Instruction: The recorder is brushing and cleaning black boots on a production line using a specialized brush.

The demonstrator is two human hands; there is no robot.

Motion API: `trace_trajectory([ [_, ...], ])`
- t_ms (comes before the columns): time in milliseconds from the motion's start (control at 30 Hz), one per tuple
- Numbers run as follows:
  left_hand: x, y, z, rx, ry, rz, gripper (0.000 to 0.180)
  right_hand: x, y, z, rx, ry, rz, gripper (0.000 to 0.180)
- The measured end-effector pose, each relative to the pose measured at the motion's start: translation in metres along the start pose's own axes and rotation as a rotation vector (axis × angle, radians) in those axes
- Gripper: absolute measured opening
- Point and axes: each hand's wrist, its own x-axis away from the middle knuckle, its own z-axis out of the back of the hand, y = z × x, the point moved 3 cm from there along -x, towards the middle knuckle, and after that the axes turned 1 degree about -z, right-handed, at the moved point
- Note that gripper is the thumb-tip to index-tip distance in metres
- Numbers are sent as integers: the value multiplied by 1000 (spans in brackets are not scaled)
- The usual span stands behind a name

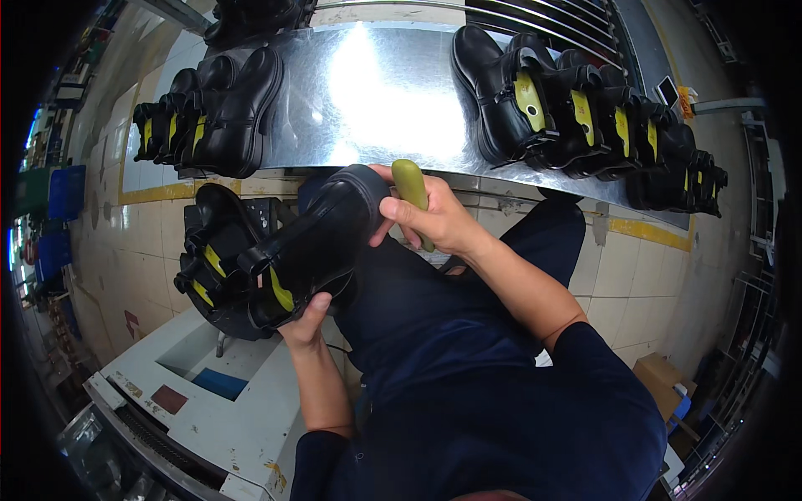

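At the far left a row of black boots [209,113] with yellow insoles stood on the shiny metal bench [376,92], toes toward the middle. Below them, another boot [213,250] rested on a stand over a pale grey machine [225,401], just beside the one being worked on. The left hand [307,326] came up from the lower edge and cupped the underside of a black boot [313,242], fingers curled around its sole near the open top, thumb pressed against the leather. That boot lay tilted on its side above the person's lap, its toe pointing up and to the right, a yellow insole showing inside. The right hand [434,221] was closed around a green handle [411,188], thumb and fingers wrapped tight, and it touched the boot's toe end; the working tip of the tool was hidden behind the hand. Dark blue trousers filled the space under both forearms. Farther right, a second row of black boots [585,113] lined the bench, well apart from the hands.
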Motion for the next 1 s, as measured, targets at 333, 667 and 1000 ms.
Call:
trace_trajectory([
  [333, -3, 5, -10, -189, -24, 40, 85, 2, 2, 7, -1, -15, -26, 74],
  [667, -18, 17, -42, -367, -270, -122, 80, 6, 4, 25, -83, -15, -14, 72],
  [1000, -17, 34, -51, -537, -399, -445, 51, 9, 2, 34, -95, -135, 40, 75],
])
